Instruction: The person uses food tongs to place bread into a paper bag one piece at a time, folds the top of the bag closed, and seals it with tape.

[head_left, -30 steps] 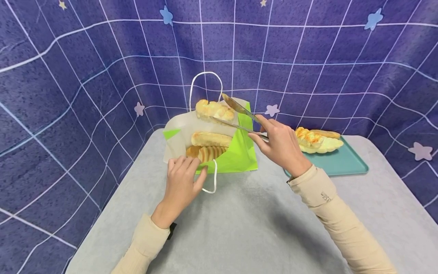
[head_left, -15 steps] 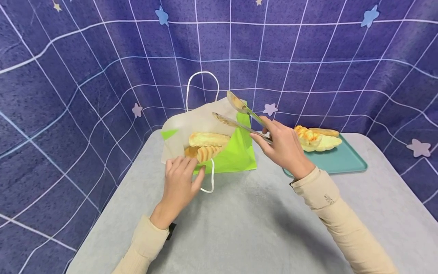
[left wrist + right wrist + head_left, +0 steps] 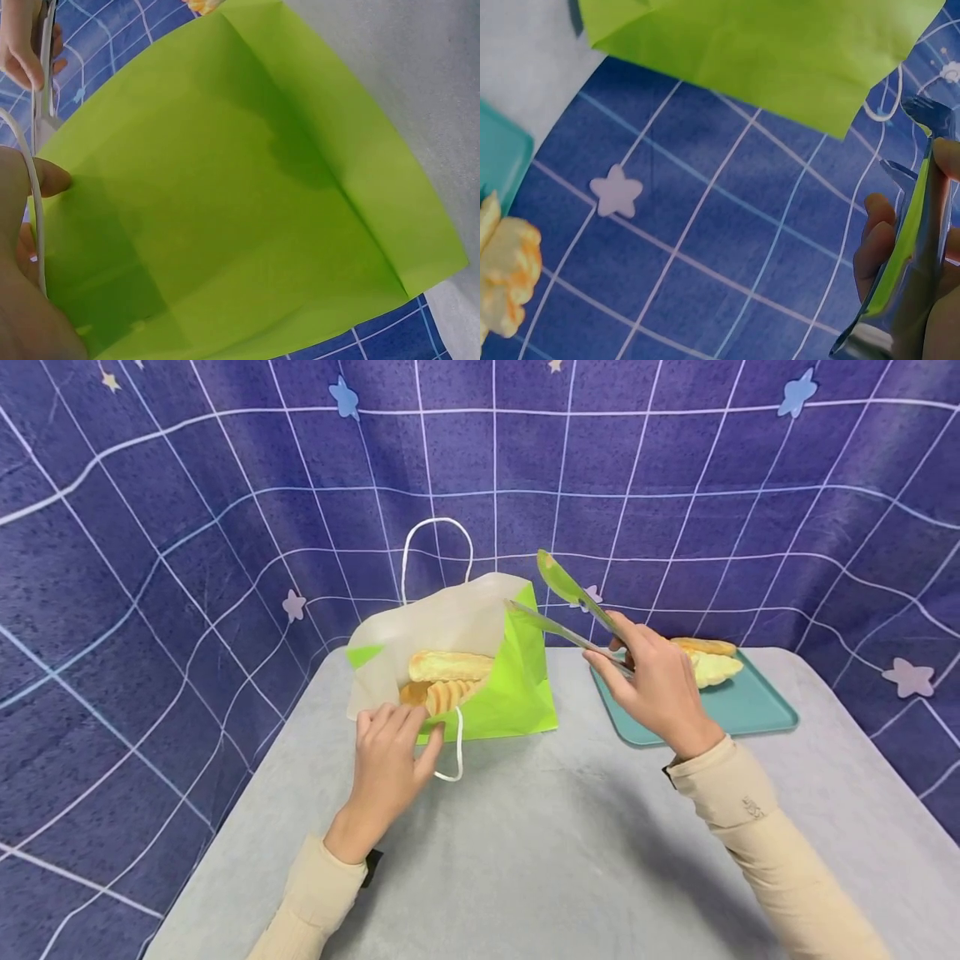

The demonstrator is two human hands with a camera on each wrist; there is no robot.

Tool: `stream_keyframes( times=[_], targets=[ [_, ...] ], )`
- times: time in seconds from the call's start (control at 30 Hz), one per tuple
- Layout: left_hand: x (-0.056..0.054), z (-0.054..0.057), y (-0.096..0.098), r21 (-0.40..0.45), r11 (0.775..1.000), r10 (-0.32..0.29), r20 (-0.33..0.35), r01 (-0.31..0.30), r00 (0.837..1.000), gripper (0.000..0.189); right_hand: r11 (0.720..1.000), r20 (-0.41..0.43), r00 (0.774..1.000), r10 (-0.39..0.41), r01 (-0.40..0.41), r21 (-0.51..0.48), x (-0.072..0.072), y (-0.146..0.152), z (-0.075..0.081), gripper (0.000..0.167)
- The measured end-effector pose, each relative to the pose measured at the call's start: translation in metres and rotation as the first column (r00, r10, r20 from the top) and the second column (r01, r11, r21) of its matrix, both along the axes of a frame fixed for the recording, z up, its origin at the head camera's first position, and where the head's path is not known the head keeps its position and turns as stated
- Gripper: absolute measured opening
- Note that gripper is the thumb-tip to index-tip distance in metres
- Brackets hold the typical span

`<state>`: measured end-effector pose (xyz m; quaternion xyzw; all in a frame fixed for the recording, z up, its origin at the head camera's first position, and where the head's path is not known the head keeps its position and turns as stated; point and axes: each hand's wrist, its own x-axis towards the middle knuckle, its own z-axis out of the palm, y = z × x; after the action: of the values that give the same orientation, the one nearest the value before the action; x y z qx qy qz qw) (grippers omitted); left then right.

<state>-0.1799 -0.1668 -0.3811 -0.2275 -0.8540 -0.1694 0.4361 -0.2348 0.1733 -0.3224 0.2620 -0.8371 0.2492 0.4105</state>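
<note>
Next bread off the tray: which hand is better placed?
Right, I'd say: the right hand holds the empty tongs and is nearer the tray with bread on it. The left hand grips the rim of the bag, farther off.

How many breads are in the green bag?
3: a long pale loaf at the back, a striped bread in front of it, and an orange-brown bread left of that. More may be hidden deeper in the bag.

Tongs (image 3: 564, 583) — empty now — and right hand (image 3: 654, 681) nearer the tray (image 3: 750, 710)
</note>
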Motion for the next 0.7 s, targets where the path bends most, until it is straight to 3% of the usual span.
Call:
stream_keyframes(
  times=[0.4, 0.7],
  targets=[
    [-0.003, 0.004, 0.001, 0.013, 1.0, -0.001, -0.004, 0.001, 1.0, 0.02, 0.99, 0.008, 0.99, -0.139, 0.139, 0.004, -0.003, 0.041, -0.006, 0.055],
    [-0.003, 0.005, 0.0, -0.002, 1.0, 0.007, 0.016, -0.007, 1.0, 0.021, 0.967, 0.158, 0.955, -0.253, 0.243, 0.079, -0.005, 0.083, -0.025, 0.052]
  ],
)
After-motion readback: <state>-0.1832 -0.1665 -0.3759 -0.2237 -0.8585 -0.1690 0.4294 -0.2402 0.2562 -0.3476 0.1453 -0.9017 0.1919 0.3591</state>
